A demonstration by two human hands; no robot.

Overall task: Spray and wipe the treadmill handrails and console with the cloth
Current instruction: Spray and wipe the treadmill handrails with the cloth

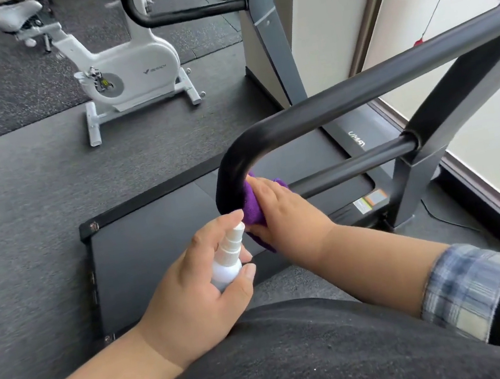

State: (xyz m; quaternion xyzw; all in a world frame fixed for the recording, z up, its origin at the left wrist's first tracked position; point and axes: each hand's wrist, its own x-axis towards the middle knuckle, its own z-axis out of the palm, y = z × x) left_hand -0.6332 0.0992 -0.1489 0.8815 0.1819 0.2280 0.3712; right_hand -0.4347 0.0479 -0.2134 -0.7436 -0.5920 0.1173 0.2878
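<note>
The black foam-padded handrail (342, 99) of the treadmill serves as the landmark: it runs down from the upper right and curls round in a tight bend at its near end. At that bend the right hand (281, 207) presses a purple cloth (252, 210) against the inner side of the padding, fingers close together and curled over the bunched fabric, thumb tucked under it; part of the cloth hangs below the hand. Just below the bend, the left hand (193, 293) grips a small white spray bottle (228, 258), fingers wrapped round its body, thumb lying along its side and the index finger resting on the nozzle top, which touches the cloth's lower edge. Beneath the handrail lies the treadmill deck (160, 252). Well beyond the handrail, to its far left, a white exercise bike (125, 74) stands on the grey floor.
</note>
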